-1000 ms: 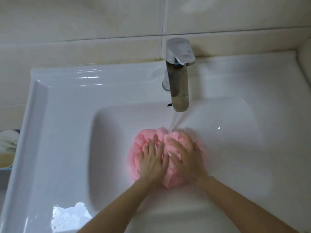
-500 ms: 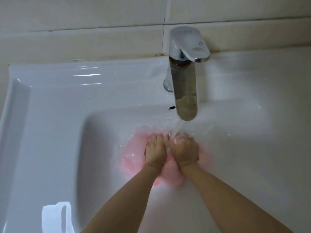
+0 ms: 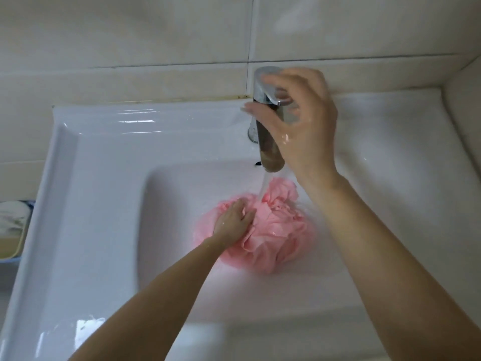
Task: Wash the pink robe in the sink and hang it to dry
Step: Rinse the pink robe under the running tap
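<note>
Pink robe (image 3: 276, 230): bunched, soaked in sink (image 3: 104, 204) basin under running tap (image 3: 268, 121) | left hand (image 3: 234, 221) flat, pressing it | right hand (image 3: 302, 121) curled around tap lever | wringing, hanging outstanding.

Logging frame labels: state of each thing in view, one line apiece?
faucet: running, water falling on the robe
pink robe: bunched, wet, in the basin
sink: wet
right hand: curled around the faucet handle
left hand: flat, pressing the robe
</note>
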Tool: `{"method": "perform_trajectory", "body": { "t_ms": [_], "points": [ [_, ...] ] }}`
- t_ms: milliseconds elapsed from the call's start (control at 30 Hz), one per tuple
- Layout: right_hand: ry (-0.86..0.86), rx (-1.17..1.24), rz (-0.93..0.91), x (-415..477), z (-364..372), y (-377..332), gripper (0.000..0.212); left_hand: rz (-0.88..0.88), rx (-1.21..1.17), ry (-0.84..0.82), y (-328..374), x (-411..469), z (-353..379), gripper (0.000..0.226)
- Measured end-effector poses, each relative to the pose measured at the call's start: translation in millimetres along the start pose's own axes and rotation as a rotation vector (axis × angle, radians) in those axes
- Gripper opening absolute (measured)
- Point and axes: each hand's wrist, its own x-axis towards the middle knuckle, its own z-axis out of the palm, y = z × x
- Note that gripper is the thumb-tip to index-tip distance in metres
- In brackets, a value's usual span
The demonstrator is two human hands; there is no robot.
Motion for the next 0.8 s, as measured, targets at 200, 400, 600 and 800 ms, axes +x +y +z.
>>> {"method": "perform_trajectory", "body": {
  "t_ms": [200, 400, 600, 800],
  "points": [
    [0.032, -0.069, -0.165, 24, -9, 30, 0.012, 0.014, 0.025, 0.002, 0, -1, -2, 0.042],
    [-0.134, 0.150, -0.004, 31, -26, 33, 0.010, 0.057, 0.045, 0.004, -5, 3, 3, 0.040],
    [0.262, 0.332, 0.790, -31, -20, 86, 0.027, 0.129, 0.525, 0.514, 1, -25, 7, 0.049],
    [-0.582, -0.199, 0.990, -158, 30, 125, 0.070, -0.436, -0.359, 0.226, 26, -30, 9, 0.083]
  ]
}}
